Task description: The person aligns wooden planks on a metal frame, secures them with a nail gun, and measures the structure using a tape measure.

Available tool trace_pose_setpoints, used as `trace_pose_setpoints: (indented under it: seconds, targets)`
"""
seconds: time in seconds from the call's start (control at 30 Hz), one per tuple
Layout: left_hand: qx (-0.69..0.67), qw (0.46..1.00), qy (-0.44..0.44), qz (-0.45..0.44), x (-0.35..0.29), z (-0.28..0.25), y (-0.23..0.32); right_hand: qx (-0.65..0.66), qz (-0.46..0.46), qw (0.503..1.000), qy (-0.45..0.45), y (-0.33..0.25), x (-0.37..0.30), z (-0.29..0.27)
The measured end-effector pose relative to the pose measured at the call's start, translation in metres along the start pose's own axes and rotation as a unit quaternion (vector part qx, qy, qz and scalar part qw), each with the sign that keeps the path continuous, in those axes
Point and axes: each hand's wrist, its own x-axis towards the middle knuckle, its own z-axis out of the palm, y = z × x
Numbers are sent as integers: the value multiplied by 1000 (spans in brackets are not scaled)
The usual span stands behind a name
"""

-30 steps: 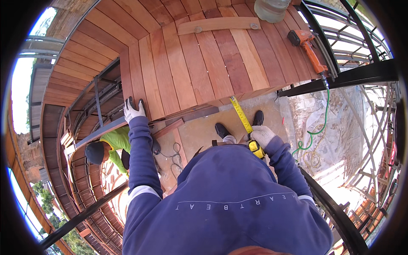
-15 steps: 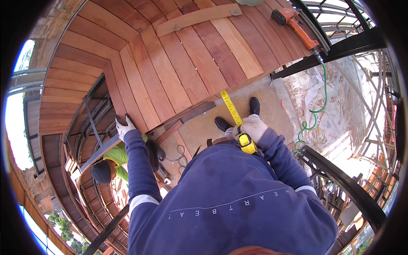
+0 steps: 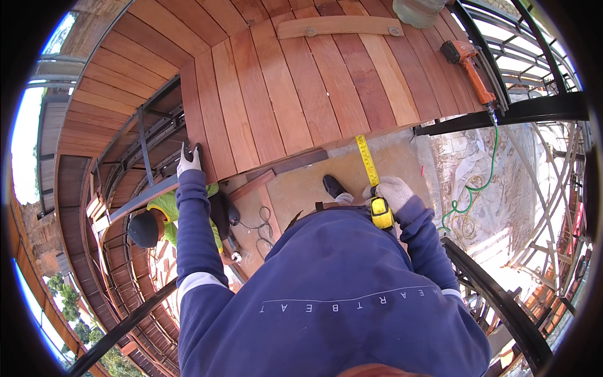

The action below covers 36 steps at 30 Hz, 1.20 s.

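My right hand (image 3: 393, 192), in a pale glove, is closed at the yellow-and-black tape measure (image 3: 381, 212) in front of my waist. From the case, the yellow blade (image 3: 366, 162) runs out to the front edge of the reddish wooden planks (image 3: 301, 119). My left hand (image 3: 188, 162), in a white glove with dark fingertips, reaches to the left end of those planks. Its fingers are apart against the outermost board, and the underside of the hand is hidden.
An orange nail gun (image 3: 468, 63) with a green coiled hose (image 3: 496, 144) lies on the planks at right. A wooden batten (image 3: 342, 27) crosses them. Below left, a person in a dark cap (image 3: 144, 229) is beside a metal frame (image 3: 143, 201). Black beams (image 3: 502, 301) stand at right.
The planks and nail gun have shifted right in view. My left hand stays by the plank end, and my right hand still holds the tape measure. My right shoe is no longer visible.
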Motion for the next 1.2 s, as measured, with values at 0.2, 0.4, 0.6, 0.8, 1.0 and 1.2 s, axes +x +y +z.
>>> trace_pose_setpoints:
  seconds: [0.2, 0.4, 0.6, 0.8, 1.0, 1.2]
  targets:
    - [145, 989, 39, -3, 31, 8, -89, -437, -227, 865, -97, 24, 22, -10]
    - [201, 978, 4, 49, 25, -2, -75, -42, 41, 997, -48, -3, 17, 37]
    - [128, 989, -54, 55, 29, -13, -58, 61, 90, 994, -13, 14, 20, 49]
    - [93, 992, -65, 61, 20, -30, -43, 23, 25, 998, 51, 30, 23, 90]
    - [55, 993, -69, 78, 25, -27, -49, -68, 93, 993, -15, 58, 20, 161]
    - [4, 998, -27, 64, 18, -26, -51, -168, 57, 976, -127, 43, 42, 243]
